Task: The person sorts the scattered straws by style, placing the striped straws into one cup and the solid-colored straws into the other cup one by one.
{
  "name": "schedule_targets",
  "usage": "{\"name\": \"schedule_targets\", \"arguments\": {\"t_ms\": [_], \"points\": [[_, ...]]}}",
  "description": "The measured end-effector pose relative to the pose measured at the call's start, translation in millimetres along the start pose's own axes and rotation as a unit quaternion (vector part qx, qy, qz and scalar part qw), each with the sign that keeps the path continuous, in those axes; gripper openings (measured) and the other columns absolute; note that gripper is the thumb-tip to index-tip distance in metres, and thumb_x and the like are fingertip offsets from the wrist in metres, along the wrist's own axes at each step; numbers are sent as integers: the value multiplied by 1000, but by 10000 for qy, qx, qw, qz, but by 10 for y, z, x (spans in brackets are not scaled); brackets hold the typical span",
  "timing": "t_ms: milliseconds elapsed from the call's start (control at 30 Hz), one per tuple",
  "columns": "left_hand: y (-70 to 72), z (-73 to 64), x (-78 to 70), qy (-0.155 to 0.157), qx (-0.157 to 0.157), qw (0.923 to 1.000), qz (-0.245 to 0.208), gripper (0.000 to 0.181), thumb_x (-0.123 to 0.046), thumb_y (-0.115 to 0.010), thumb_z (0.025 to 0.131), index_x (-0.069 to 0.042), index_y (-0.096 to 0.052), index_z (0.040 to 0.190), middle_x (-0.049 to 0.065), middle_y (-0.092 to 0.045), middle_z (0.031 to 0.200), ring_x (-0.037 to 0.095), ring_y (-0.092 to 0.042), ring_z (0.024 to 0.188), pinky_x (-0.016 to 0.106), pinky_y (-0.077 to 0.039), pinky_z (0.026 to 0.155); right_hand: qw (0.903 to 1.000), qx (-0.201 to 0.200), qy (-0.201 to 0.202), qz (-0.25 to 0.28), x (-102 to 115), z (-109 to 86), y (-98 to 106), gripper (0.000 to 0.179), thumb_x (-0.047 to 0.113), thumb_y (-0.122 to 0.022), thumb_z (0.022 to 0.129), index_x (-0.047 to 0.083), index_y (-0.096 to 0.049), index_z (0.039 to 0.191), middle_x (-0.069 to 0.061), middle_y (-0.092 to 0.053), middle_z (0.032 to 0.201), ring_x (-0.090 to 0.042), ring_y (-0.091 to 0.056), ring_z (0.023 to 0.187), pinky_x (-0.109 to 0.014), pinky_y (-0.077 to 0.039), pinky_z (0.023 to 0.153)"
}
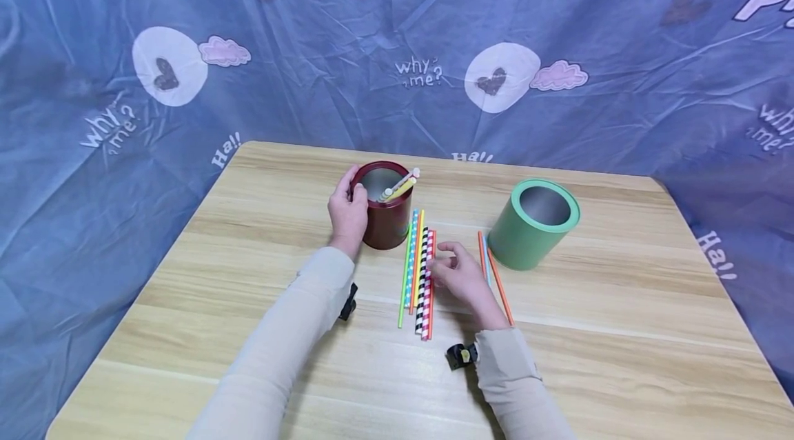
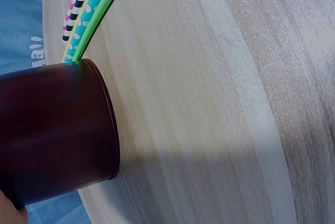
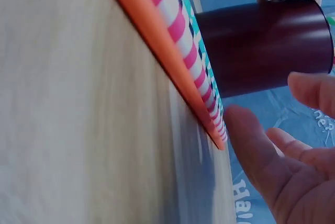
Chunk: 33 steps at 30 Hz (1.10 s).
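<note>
My left hand (image 1: 349, 214) grips the dark red canister (image 1: 387, 226) from its left side, thumb at the rim. That canister stands upright with a few straws (image 1: 402, 188) leaning out over its right edge; it also fills the left part of the left wrist view (image 2: 52, 130). Beside it lies a row of paper and plain straws (image 1: 422, 288): green, blue dotted, yellow, black-striped, pink-striped and orange. Over the row's right side is my right hand (image 1: 460, 276), fingers loosely bent and parted. In the right wrist view its fingertips come near the orange straw (image 3: 172, 67), with nothing held.
A green canister (image 1: 524, 240) stands tilted in view at the right. Left of it lie two orange straws (image 1: 501, 288) and a light blue one (image 1: 486, 261). Behind the wooden table (image 1: 620, 330) hangs a blue printed cloth (image 1: 347, 81).
</note>
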<state>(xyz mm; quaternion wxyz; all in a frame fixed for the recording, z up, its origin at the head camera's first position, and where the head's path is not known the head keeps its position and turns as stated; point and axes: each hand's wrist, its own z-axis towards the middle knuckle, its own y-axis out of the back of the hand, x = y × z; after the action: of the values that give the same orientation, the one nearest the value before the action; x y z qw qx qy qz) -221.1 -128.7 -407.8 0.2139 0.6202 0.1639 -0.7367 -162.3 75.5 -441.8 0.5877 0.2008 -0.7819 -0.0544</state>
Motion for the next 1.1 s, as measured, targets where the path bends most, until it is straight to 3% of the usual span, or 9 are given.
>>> {"name": "schedule_targets", "arguments": {"t_ms": [167, 367, 533, 733, 1100], "points": [[-1, -16, 0, -60, 9, 10000, 8, 39, -2, -47, 88, -2, -57, 126, 12, -58, 126, 18, -51, 120, 27, -41, 101, 9998, 51, -180, -21, -22, 4, -5, 48, 19, -63, 86, 5, -45, 128, -12, -60, 92, -19, -61, 77, -30, -53, 69], [1, -4, 7, 16, -2, 10000, -20, 39, -3, -47, 88, -5, -58, 126, 11, -58, 127, 15, -51, 120, 25, -41, 101, 9994, -344, -89, -47, -13, 6, 68, 49, 20, -60, 88, 4, -42, 130, -14, -59, 94, -21, -61, 76, -31, -54, 67], [6, 2, -4, 5, -9, 10000, -46, 39, -3, -47, 88, -4, -58, 125, 12, -58, 126, 17, -51, 119, 27, -41, 101, 9995, -283, 15, -134, 28, -19, 65, 45, 19, -60, 87, 4, -46, 127, -14, -59, 94, -20, -60, 76, -31, -53, 67], [5, -2, -1, 24, 50, 9999, -95, 39, -2, -46, 89, -3, -56, 126, 13, -57, 128, 18, -50, 121, 28, -40, 102, 9967, -51, -17, -812, 13, -22, -16, 42, 20, -66, 82, 7, -52, 120, -7, -60, 83, -16, -57, 66, -25, -46, 56], [1, 10, -3, -18, 32, 10000, 4, 39, -4, -46, 89, -5, -57, 126, 11, -57, 127, 16, -51, 120, 27, -41, 101, 9813, -134, 266, -1902, 18, 54, -121, 57, 22, -76, 73, 9, -49, 122, -4, -58, 75, -16, -50, 62, -27, -41, 55]]}}
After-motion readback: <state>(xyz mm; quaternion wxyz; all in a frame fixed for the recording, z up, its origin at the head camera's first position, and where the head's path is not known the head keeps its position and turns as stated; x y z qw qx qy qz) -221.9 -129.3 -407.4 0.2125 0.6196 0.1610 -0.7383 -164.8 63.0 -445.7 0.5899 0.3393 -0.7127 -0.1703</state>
